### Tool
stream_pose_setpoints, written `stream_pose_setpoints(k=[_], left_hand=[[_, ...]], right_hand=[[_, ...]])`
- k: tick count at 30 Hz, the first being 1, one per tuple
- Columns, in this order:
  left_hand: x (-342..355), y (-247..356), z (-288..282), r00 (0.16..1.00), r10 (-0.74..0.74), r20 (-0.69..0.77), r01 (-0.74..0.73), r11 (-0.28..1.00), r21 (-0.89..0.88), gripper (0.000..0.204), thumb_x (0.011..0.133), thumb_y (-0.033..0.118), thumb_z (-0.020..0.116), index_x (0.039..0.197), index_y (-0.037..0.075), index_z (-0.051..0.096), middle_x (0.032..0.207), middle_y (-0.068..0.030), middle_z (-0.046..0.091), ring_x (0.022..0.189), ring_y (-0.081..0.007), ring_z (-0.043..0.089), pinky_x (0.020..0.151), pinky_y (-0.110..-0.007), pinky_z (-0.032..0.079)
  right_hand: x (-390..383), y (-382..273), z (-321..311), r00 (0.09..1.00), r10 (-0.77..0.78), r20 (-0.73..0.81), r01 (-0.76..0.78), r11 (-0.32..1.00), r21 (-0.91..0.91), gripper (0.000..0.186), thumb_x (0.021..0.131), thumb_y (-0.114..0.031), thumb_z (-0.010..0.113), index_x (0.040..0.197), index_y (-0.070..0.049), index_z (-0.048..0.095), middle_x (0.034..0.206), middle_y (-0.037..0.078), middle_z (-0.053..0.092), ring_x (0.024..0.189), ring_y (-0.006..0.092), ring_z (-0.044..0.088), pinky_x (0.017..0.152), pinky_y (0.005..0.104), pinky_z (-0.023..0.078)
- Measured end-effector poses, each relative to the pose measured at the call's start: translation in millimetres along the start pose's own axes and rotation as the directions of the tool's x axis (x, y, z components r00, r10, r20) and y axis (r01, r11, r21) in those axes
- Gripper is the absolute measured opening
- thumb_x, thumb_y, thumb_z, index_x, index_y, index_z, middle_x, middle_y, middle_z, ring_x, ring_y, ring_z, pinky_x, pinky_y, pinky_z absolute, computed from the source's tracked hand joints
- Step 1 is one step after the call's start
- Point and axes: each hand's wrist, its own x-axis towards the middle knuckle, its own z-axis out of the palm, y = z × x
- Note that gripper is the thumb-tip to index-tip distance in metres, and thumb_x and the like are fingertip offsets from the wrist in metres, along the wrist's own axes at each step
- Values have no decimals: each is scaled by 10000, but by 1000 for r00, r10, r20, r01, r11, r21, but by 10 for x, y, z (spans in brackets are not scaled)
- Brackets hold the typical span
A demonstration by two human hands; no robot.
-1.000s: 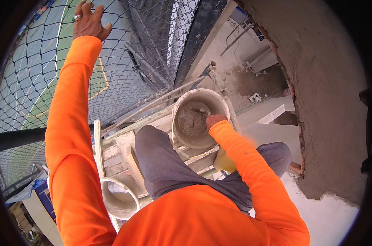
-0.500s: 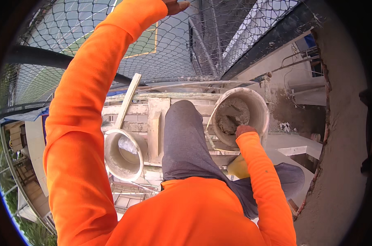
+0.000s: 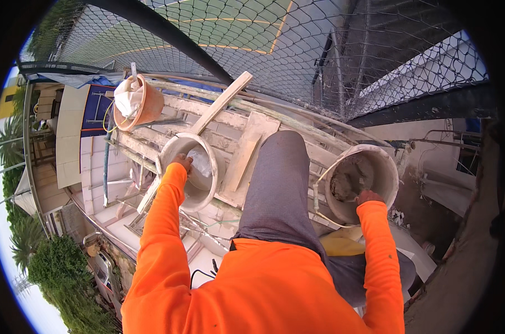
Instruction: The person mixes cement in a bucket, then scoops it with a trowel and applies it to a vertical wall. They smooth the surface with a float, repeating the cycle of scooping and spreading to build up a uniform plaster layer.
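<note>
Mortar (image 3: pixel 350 181) lies wet and grey-brown in the right bucket (image 3: pixel 387 172), toward the right end of the slatted platform (image 3: pixel 184 106). The right hand (image 3: pixel 369 196) is inside its near-right rim; the fingers are hidden, so I cannot tell whether they are apart or clamped on anything. The bucket's mouth tilts toward the person, probably making the mix easier to reach.

Toward the platform's near edge, the left hand (image 3: pixel 182 162) is at the left bucket (image 3: pixel 194 196), by its left rim and near some clear plastic (image 3: pixel 199 162) inside. Its fingers look bent, but I cannot tell whether they close on the rim, on the plastic or on nothing. A grey-trousered knee (image 3: pixel 274 178) rises between the two buckets, which seem set to either side so that each arm has its own.

Between the left bucket and the knee lies a short wide board (image 3: pixel 260 125) with a narrower piece of wood (image 3: pixel 245 161) on it. A loose batten (image 3: pixel 224 101) slants from behind the left bucket toward the far edge. At the far-left corner, an orange bucket (image 3: pixel 151 106) holds a white sack (image 3: pixel 128 100).

The slats are smeared pale, apparently with dried mix. Beyond the far edge stands a mesh fence (image 3: pixel 297 61), with a marked green court (image 3: pixel 224 28) below; trees (image 3: pixel 57 273) grow at lower left.
</note>
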Motion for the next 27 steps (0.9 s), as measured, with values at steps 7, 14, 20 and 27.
stream_pose_setpoints(k=[7, 14, 20, 27], left_hand=[[701, -393, 417, 996, -68, -59, 57, 985, -164, 274, 1037, 230, 667, 1259, 187, 511, 761, -114, 643, 542, -232, 570, 485, -427, 485], [272, -869, 389, 999, 28, -26, -31, 993, -114, 215, 1020, 213, 694, 1068, 133, 500, 740, -114, 632, 580, -266, 620, 507, -486, 498], [-777, -849, 213, 556, 733, -391, -553, 678, 484, 139, 977, 166, 707, 1040, 89, 609, 841, -179, 672, 782, -401, 675, 692, -497, 528], [-2076, -7, -416, 109, 934, -340, -689, 317, 651, 224, 900, -22, 735, 1103, 56, 679, 945, -156, 559, 783, -338, 597, 688, -425, 513]], right_hand=[[-51, 27, 185, 999, 33, 5, -33, 999, -26, 339, 1008, -383, 627, 1174, -107, 735, 1215, 187, 746, 1132, 370, 723, 938, 500, 588], [-87, 69, 243, 999, 11, 34, -10, 1000, -11, 365, 1018, -389, 594, 1207, -96, 700, 1191, 191, 749, 1123, 393, 719, 935, 521, 583], [-54, 93, 193, 1000, 3, 29, -2, 1000, -21, 373, 1015, -396, 608, 1214, -96, 705, 1198, 182, 749, 1133, 389, 716, 946, 515, 579], [-10, 138, 140, 1000, -20, 22, 20, 1000, 22, 385, 985, -409, 660, 1220, -109, 716, 1199, 187, 748, 1141, 399, 709, 964, 518, 571]])
